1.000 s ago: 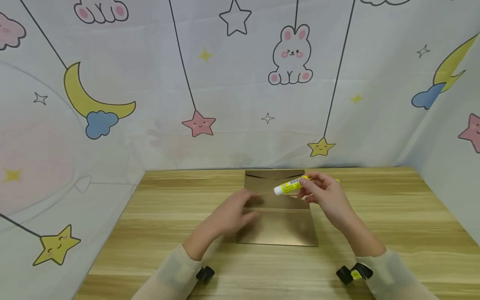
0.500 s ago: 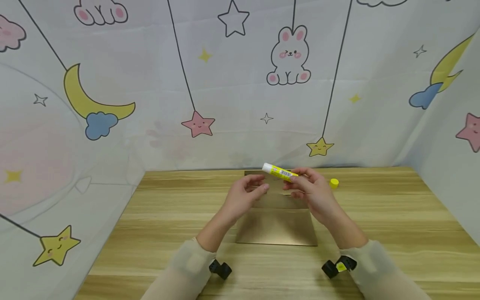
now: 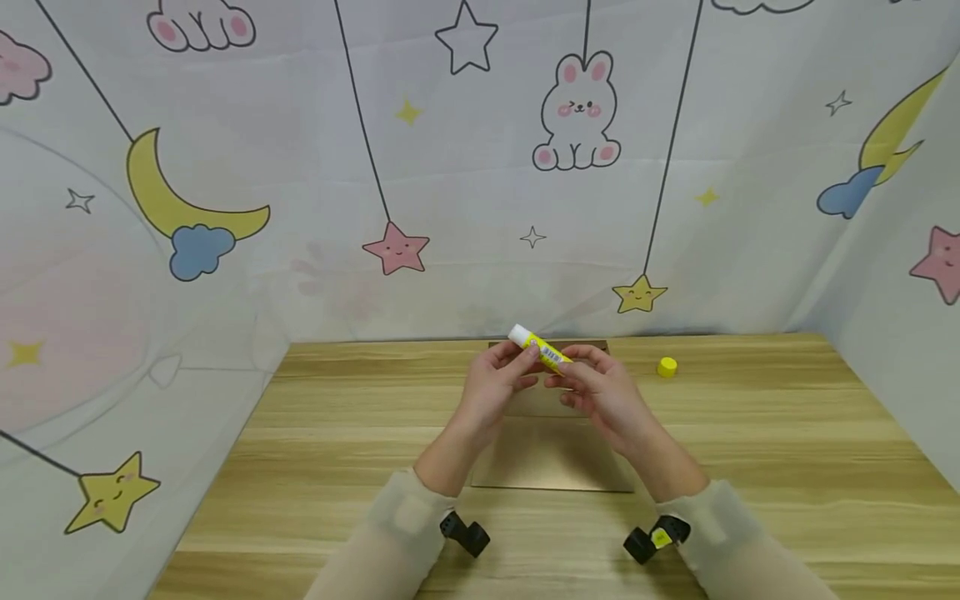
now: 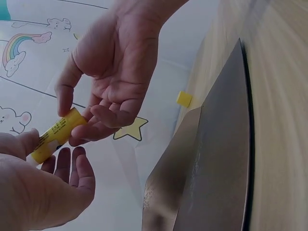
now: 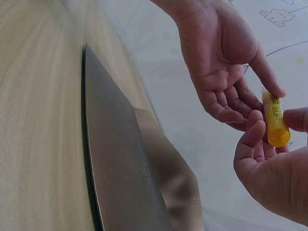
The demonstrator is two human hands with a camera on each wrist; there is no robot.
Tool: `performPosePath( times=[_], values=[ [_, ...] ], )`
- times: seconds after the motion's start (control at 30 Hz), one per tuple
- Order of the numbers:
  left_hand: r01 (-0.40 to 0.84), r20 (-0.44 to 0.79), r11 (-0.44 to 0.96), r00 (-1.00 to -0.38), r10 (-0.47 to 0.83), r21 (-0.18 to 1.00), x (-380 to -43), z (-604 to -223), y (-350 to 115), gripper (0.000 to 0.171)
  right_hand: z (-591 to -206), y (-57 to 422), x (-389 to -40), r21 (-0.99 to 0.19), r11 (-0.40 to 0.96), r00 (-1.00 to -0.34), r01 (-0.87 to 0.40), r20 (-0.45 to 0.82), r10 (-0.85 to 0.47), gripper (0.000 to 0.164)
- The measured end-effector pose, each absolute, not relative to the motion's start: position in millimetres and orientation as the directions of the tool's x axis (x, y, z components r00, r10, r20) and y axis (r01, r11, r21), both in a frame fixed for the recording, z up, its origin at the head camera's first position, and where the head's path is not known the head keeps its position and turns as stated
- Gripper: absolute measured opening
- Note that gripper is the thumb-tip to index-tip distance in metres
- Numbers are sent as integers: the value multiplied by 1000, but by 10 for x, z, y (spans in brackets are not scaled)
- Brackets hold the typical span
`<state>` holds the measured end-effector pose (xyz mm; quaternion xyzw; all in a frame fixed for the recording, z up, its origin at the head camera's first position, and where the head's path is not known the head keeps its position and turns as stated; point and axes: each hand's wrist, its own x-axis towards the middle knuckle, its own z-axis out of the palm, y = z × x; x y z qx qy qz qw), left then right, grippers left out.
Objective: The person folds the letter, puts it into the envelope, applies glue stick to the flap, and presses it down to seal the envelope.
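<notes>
A yellow glue stick (image 3: 550, 356) with a white end is held above the envelope, tilted up toward the left. My left hand (image 3: 486, 390) pinches it near the white end, between thumb and fingers. With thumb and fingers, my right hand (image 3: 606, 398) grips the yellow end; both grips also show in the left wrist view, on the glue stick (image 4: 58, 134). Beneath the hands lies a bronze-brown envelope (image 3: 555, 458), its flap unfolded toward the back and partly hidden by the hands. Whitish streaks mark the envelope (image 5: 130, 159) in the right wrist view.
The small yellow cap (image 3: 667, 367) stands on the wooden table (image 3: 772, 450), right of the envelope near the back. Behind the table hangs a white cloth (image 3: 465, 292) printed with stars, moons and a rabbit.
My left hand has lifted off the envelope and moved right to take hold of the glue stick. My right hand has moved left, turning the stick's white end upward; the cap has come into view.
</notes>
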<state>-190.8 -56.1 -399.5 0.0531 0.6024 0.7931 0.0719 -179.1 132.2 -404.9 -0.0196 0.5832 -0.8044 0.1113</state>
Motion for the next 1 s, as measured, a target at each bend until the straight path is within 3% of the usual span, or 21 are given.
performPosePath(
  times=[0.37, 0.67, 1.0],
  values=[
    [-62, -26, -401, -995, 96, 914, -1940, -4042, -491, 30, -4069, 1278, -1788, -935, -301, -970, 187, -127, -209, 23],
    [-54, -26, -426, -997, 71, 903, -1932, -4030, -517, 28, -4111, 1289, -1785, -948, -239, -958, 212, -152, -244, 42],
    [-47, -21, -430, -998, 64, 902, -1922, -4039, -501, 29, -4157, 1269, -1788, -957, -244, -970, 160, -106, -219, 31]
  ],
)
